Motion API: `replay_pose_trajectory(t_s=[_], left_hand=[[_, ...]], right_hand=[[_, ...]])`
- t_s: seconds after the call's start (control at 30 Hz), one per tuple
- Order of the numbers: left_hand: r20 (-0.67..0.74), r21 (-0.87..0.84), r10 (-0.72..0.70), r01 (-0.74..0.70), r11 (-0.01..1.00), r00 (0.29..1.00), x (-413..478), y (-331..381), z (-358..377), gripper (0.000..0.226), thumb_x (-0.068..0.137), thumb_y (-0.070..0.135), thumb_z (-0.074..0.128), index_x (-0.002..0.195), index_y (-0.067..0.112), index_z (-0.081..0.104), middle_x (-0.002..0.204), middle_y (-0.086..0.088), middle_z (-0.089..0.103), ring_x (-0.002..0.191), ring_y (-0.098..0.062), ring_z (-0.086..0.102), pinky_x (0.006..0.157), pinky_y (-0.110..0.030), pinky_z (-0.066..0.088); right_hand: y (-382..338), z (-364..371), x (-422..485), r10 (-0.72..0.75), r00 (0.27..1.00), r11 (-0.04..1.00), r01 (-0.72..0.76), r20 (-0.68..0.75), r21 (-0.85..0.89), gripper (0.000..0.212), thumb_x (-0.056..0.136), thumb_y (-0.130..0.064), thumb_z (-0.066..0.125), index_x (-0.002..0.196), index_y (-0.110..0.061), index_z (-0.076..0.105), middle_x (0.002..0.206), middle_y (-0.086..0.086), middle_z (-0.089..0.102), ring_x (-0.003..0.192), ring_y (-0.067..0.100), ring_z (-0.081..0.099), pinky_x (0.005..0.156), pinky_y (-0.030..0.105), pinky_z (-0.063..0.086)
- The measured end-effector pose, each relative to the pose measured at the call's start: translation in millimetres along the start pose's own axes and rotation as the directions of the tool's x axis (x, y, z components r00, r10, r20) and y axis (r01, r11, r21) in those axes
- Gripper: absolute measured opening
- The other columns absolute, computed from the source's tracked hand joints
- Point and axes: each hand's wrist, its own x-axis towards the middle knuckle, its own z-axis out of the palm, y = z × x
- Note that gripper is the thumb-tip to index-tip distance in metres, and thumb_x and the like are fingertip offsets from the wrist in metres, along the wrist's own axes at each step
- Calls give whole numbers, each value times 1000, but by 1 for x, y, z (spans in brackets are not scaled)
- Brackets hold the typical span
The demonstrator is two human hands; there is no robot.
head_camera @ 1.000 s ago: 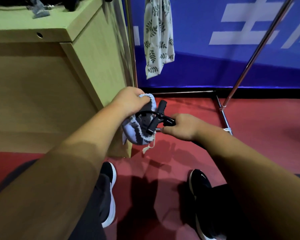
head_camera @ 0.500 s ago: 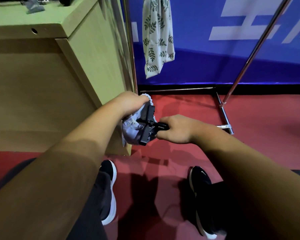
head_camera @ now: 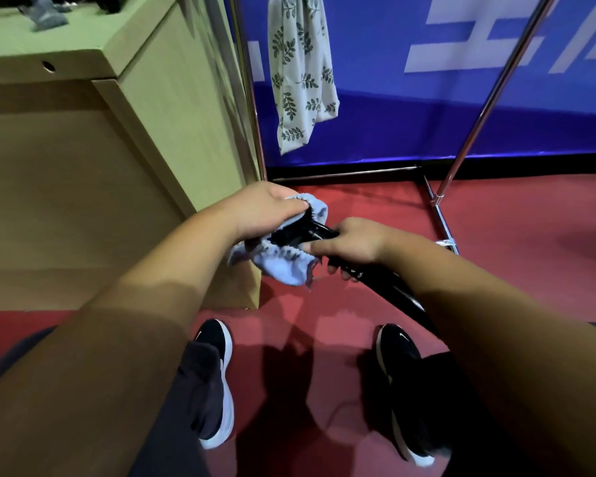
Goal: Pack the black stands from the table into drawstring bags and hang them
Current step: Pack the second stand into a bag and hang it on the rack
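Note:
My left hand [head_camera: 265, 210] grips the gathered rim of a light blue drawstring bag [head_camera: 286, 265] and holds its mouth open in front of me. A black stand [head_camera: 298, 232] lies partly inside the bag, its front end hidden by the cloth. My right hand [head_camera: 350, 244] holds the stand's rear part just outside the bag's mouth. A black bar [head_camera: 389, 290] runs back under my right forearm. A white bag with a leaf print [head_camera: 301, 74] hangs from the rack behind.
A wooden table [head_camera: 152, 98] stands at the left with dark items on top [head_camera: 45, 13]. Chrome rack poles [head_camera: 489, 98] and their base rails [head_camera: 443, 222] stand on the red floor before a blue banner [head_camera: 427, 108]. My two black shoes [head_camera: 217, 376] are below.
The black stand has gone deeper into the blue bag, pushed in by my right hand. Both hands have shifted slightly to the right, and the bag's mouth now faces my right hand.

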Motion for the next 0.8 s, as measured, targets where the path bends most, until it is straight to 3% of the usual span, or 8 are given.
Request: replay_pose_trajectory(t_s=[0.07,0.13,0.23,0.37,0.47,0.57,0.63,0.8], left_hand=[[-71,37,16,-14,999,997,-1,-2,-5,18,99,37,65,98,30,81,83,11,78,76,-8,67,77,-26,53],[-104,62,33,-26,998,994,-3,-4,-7,17,99,35,65,106,37,81,93,16,79,89,-4,72,86,-26,55],[-106,52,59,-54,997,993,-7,-6,1,20,99,32,66,110,38,81,99,17,80,98,-4,73,96,-29,56],[8,67,107,-107,992,994,-17,5,25,19,100,32,66,110,33,82,100,10,80,98,-10,74,91,-28,56],[47,52,105,-107,993,993,-15,7,28,19,101,31,63,107,26,80,95,2,80,87,-11,73,87,-33,57],[12,72,59,-60,996,998,-10,2,16,18,99,23,59,101,23,77,78,-1,73,67,-10,61,66,-29,52],[7,54,-23,22,998,1000,-7,-7,6,23,96,15,56,99,23,77,68,4,68,58,-12,60,56,-20,46],[136,-191,-149,173,966,980,-13,-26,-8,17,99,13,64,92,9,80,83,-8,71,82,-22,61,79,-32,52]], right_hand=[[1,-1,1,24,1000,990,-23,-4,140,58,97,-53,73,108,4,70,84,18,73,57,25,64,54,33,55],[3,3,4,51,999,963,-48,-7,265,62,100,-54,69,110,6,67,87,21,71,57,24,63,53,32,55],[1,20,6,120,992,903,-126,40,410,47,106,-49,61,100,-3,62,73,18,62,51,22,58,48,28,52],[-5,39,9,200,959,802,-278,201,529,31,112,-27,48,88,-10,59,63,8,59,53,19,54,47,25,50],[-16,35,14,160,950,710,-299,267,638,33,108,-25,48,103,0,70,87,15,73,83,30,69,71,45,66],[-24,27,18,120,953,611,-291,277,736,46,109,-27,44,136,6,60,117,26,71,104,45,72,90,67,59],[-24,23,24,123,942,565,-325,312,758,41,111,-27,40,128,3,63,112,26,74,94,43,77,84,61,62],[-24,26,30,169,931,544,-363,325,756,26,113,-17,43,121,0,60,89,22,75,68,30,79,56,33,65]])
